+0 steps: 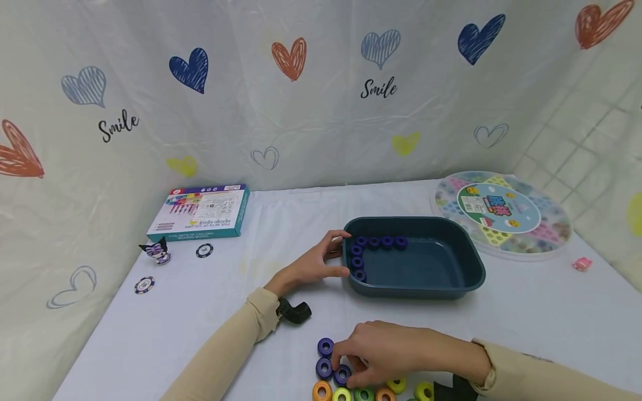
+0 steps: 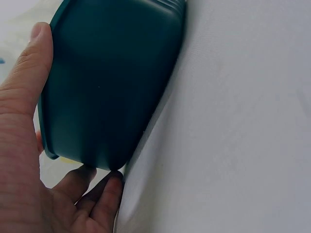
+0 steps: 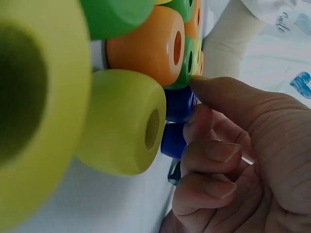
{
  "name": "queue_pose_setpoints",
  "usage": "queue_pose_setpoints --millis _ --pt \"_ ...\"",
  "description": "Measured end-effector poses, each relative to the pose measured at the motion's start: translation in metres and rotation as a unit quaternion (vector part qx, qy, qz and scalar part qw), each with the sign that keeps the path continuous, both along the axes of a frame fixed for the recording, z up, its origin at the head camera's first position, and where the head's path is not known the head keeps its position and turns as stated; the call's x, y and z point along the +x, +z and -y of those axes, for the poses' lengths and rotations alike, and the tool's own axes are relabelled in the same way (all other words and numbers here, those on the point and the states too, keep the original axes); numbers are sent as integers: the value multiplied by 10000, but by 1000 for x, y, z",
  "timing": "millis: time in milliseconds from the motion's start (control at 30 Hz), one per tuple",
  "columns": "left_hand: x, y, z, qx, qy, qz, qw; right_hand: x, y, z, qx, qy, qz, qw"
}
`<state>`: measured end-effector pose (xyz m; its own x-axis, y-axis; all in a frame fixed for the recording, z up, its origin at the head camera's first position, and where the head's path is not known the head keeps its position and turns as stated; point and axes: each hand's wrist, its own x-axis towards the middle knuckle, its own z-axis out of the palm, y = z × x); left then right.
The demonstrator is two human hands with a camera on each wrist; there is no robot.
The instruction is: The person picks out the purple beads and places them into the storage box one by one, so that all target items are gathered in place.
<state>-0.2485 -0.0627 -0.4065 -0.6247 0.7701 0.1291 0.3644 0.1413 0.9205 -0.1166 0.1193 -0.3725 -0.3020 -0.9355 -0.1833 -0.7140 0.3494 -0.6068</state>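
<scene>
My left hand (image 1: 316, 264) grips the left end of a dark teal plastic basin (image 1: 416, 292), its thumb along the outer wall and its other fingers at the far corner. Inside the basin, several purple beads (image 1: 387, 247) line the left wall and part of the back wall. Nearer the front edge, my right hand (image 1: 376, 348) pinches a purple bead (image 1: 341, 382) between thumb and index finger, low over the table. Two more purple beads (image 1: 325, 348) stand beside it. The right wrist view shows a yellow bead (image 3: 116, 121) and an orange bead (image 3: 141, 46) close by.
Orange, yellow and green beads (image 1: 424, 391) lie along the front. At the back left are a flat box (image 1: 200, 214), a small figurine (image 1: 159, 253) and two poker chips (image 1: 144, 285). A round clear case (image 1: 499, 209) and a small pink item (image 1: 582, 264) lie right.
</scene>
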Motion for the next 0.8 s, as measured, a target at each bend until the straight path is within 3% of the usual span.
queue_pose_setpoints --millis 167,333,500,800 --pt "1 -1 0 -17 47 -5 10000 -1 -1 0 115 18 -36 9999" --pt "2 0 0 -52 41 -24 10000 -2 0 -6 237 -257 139 9993" --pt "1 0 -1 -54 4 8 10000 -7 2 -22 291 -626 373 9969" --pt "0 -1 2 -125 98 31 9999 -26 -1 -57 139 -826 779 9934"
